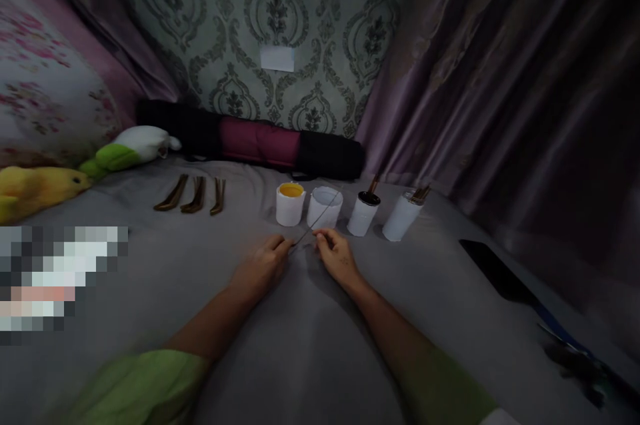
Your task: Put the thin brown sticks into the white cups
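My left hand (265,264) and my right hand (336,255) rest close together on a grey sheet (310,338), both pinching a thin stick (316,221) that slants up toward the white cups. Just beyond the hands stands a row of white cups: one with yellow content (290,204), one that looks empty (325,206), one with a dark top and a brown stick in it (365,213), and one holding several brown sticks (403,214). Both sleeves are green.
Three brown curved pieces (193,195) lie on the sheet at the left. A dark and maroon bolster (260,140) lies along the patterned wall. Plush toys (75,172) sit far left. A dark phone-like slab (493,268) lies at the right, curtains behind it.
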`<state>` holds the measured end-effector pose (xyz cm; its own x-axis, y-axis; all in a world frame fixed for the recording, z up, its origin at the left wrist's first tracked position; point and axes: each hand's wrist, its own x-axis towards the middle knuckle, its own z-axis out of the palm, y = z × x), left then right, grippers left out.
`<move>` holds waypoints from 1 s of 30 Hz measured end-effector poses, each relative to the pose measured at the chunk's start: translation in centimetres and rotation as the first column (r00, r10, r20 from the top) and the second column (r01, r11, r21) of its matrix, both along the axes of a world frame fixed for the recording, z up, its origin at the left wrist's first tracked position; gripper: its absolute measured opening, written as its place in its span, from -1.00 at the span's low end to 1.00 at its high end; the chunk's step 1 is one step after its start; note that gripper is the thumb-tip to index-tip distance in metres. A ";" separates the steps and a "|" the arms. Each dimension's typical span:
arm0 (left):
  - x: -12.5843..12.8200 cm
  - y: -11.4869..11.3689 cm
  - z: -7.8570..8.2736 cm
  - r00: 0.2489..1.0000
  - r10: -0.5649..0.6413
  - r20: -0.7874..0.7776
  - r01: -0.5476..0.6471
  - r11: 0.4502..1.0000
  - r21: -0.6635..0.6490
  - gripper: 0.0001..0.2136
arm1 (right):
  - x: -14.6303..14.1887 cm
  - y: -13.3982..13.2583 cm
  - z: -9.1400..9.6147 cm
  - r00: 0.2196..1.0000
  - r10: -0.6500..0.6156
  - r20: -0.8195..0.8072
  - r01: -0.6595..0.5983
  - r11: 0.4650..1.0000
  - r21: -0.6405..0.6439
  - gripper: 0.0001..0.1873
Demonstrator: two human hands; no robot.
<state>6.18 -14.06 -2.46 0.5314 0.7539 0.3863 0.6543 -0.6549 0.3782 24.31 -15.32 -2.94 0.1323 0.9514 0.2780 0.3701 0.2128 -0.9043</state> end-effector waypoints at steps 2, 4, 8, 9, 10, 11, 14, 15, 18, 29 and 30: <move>0.0 0.0 0.0 1.000 0.002 -0.028 -0.002 1.000 -0.003 -0.70 | -0.2 0.0 0.1 0.998 0.033 -0.053 -0.034 0.999 -0.022 -0.72; 0.0 -0.1 0.1 0.998 0.008 -0.068 -0.008 1.000 0.006 -0.70 | -0.3 0.0 0.3 0.994 0.055 -0.095 -0.059 0.997 -0.040 -0.73; 0.1 -0.2 0.4 0.980 0.023 -0.198 -0.012 0.998 0.055 -0.71 | -0.5 -0.1 0.5 0.982 0.099 -0.162 -0.109 0.993 -0.053 -0.73; 0.1 -0.2 0.5 0.976 0.023 -0.217 -0.008 0.998 0.070 -0.72 | -0.6 -0.2 0.5 0.979 0.107 -0.175 -0.119 0.991 -0.055 -0.73; 0.1 -0.2 0.5 0.973 0.023 -0.230 -0.003 0.996 0.085 -0.72 | -0.6 -0.2 0.6 0.976 0.114 -0.187 -0.127 0.990 -0.059 -0.72; 0.1 -0.2 0.6 0.971 0.024 -0.237 0.000 0.995 0.098 -0.72 | -0.6 -0.2 0.6 0.973 0.120 -0.198 -0.134 0.989 -0.061 -0.72; 0.1 -0.2 0.5 0.969 0.034 -0.245 -0.004 0.993 0.122 -0.73 | -0.7 -0.3 0.7 0.964 0.130 -0.231 -0.150 0.986 -0.070 -0.70; 0.1 -0.2 0.5 0.968 0.037 -0.250 -0.006 0.992 0.126 -0.73 | -0.7 -0.3 0.7 0.962 0.130 -0.238 -0.151 0.986 -0.073 -0.70; 0.1 -0.1 0.4 0.963 0.034 -0.268 0.002 0.991 0.132 -0.74 | -0.7 -0.3 0.6 0.962 0.128 -0.242 -0.150 0.986 -0.074 -0.69; 0.1 -0.1 0.4 0.969 0.020 -0.245 0.006 0.994 0.107 -0.75 | -0.7 -0.1 0.4 0.958 0.136 -0.251 -0.158 0.985 -0.068 -0.65; 0.2 -0.1 0.4 0.971 0.016 -0.238 0.009 0.995 0.104 -0.75 | -0.7 -0.1 0.3 0.958 0.138 -0.250 -0.159 0.985 -0.065 -0.65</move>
<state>6.34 -14.17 -2.02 0.6149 0.7186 0.3248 0.7196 -0.6797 0.1416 23.65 -15.43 -2.63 0.0413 0.9839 0.1741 0.1063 0.1690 -0.9799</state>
